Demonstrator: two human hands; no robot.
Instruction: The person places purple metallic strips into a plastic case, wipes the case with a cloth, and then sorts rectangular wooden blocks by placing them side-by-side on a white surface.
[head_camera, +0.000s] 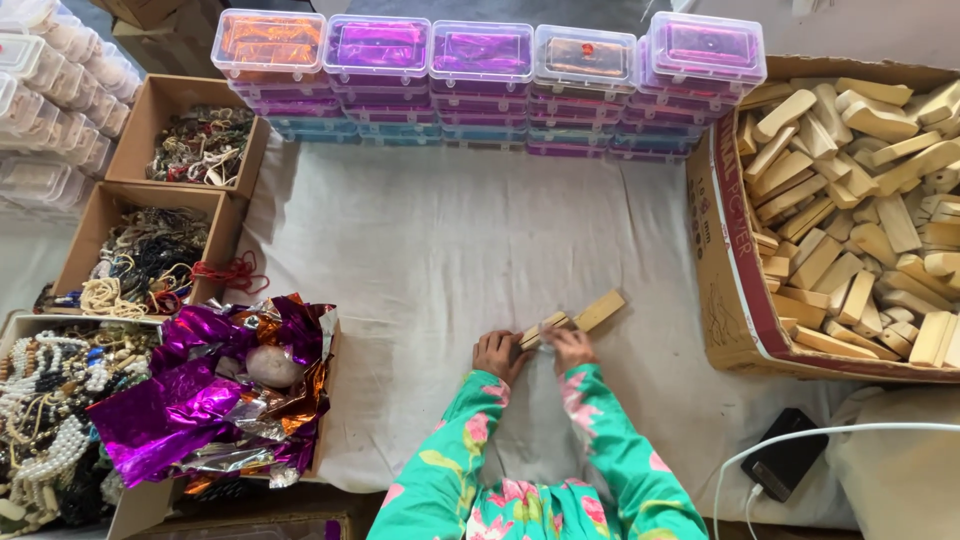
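- While both forearms in green floral sleeves extend forward, the left hand (497, 353) and the right hand (570, 347) meet near the middle of the white cloth (450, 240) that covers the tabletop.
- Left hand: fingers closed on the near end of the wooden blocks (575, 320).
- Right hand: fingers closed on the same blocks, just beside the left hand; the far end of the blocks projects past it, angled up and to the right.
- Whether a thin wrap lies between hands and blocks cannot be told.
- Right of the hands: a large cardboard box (725, 290) filled with loose wooden blocks of the same kind.
- Far edge of the cloth: a row of stacked clear plastic cases (480, 55) with purple and orange contents.
- Left side: a heap of purple and orange foil sheets (200, 400), and cardboard trays of beads and cords (150, 255).
- Near right corner: a dark phone (785, 460) with a white cable (830, 432).
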